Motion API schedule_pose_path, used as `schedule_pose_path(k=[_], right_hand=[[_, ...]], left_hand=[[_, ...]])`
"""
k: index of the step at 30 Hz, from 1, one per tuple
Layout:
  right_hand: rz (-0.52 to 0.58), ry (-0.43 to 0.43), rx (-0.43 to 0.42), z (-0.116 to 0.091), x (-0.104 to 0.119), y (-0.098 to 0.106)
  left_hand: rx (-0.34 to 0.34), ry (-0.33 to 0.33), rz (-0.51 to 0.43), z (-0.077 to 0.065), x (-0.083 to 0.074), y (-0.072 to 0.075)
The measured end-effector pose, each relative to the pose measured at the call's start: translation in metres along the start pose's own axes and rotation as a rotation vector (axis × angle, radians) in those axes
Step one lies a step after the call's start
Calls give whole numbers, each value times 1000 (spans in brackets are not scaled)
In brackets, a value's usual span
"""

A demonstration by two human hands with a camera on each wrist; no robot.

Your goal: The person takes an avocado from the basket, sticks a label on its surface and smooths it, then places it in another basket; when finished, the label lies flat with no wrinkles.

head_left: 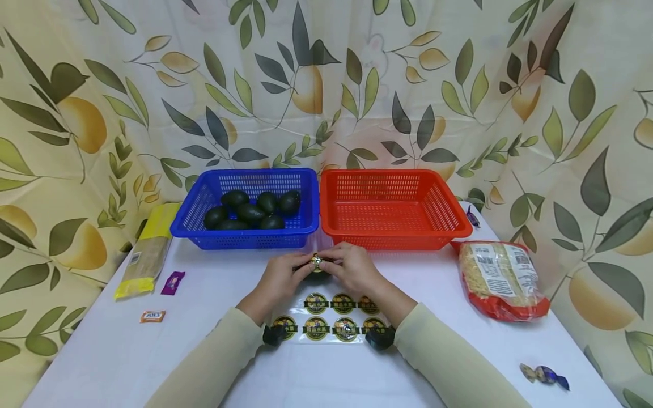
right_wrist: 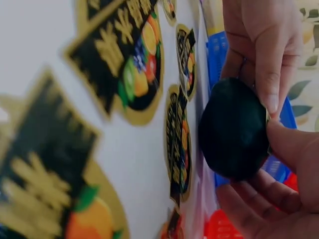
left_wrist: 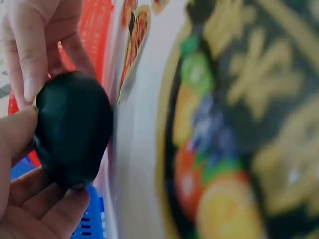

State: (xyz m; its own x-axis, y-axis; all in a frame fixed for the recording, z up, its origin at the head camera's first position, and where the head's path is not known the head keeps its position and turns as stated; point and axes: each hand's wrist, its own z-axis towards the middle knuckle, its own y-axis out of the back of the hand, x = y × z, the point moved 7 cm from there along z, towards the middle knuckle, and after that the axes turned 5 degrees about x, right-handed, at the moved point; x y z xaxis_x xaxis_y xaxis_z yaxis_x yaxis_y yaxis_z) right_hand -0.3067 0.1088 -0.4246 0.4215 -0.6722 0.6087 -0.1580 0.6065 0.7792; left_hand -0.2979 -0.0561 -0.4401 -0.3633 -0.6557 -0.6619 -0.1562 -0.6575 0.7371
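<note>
Both hands hold one dark green avocado (left_wrist: pixel 75 129) just in front of the baskets. My left hand (head_left: pixel 279 277) has its fingers round one end of it, thumb on the upper side. From the other side my right hand (head_left: pixel 356 271) grips it the same way, as the right wrist view shows. A gold and black sticker (head_left: pixel 317 262) lies on the avocado's top, with both thumbs at its edges. Below the hands a clear sheet (head_left: pixel 330 341) of round fruit stickers lies flat on the table, partly hidden by the right wrist.
A blue basket (head_left: pixel 245 242) with several avocados stands behind the left hand, a red basket (head_left: pixel 398 242) beside it. At left lie a yellow-ended packet (head_left: pixel 148 252), a purple sweet (head_left: pixel 173 283) and an orange one (head_left: pixel 152 316). A red bag (head_left: pixel 502 280) and wrapped candy (head_left: pixel 545 375) lie right.
</note>
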Motion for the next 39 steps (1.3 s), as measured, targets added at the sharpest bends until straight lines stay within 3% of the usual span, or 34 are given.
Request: schedule_pose_path(k=[6, 9, 12, 16, 20, 29, 34, 36, 39], right_hand=[[7, -16, 49, 4, -5, -1], [14, 2, 51, 4, -6, 0], [49, 15, 40, 4, -8, 2], [126, -21, 59, 5, -15, 1], [151, -60, 130, 6, -19, -5], [86, -29, 287, 13, -14, -14], [69, 4, 324, 13, -14, -15], [96, 6, 322, 9, -15, -10], [151, 1, 335, -4, -15, 5]], left_hand=[[86, 5, 19, 4, 5, -1], [91, 5, -32, 5, 8, 1], [82, 73, -179, 6, 17, 3], [67, 223, -391, 5, 32, 3], [69, 297, -458, 3, 37, 2], [88, 287, -451, 4, 30, -1], [77, 259, -455, 8, 30, -6], [63, 263, -498, 10, 29, -8], [46, 291, -641, 15, 23, -11]])
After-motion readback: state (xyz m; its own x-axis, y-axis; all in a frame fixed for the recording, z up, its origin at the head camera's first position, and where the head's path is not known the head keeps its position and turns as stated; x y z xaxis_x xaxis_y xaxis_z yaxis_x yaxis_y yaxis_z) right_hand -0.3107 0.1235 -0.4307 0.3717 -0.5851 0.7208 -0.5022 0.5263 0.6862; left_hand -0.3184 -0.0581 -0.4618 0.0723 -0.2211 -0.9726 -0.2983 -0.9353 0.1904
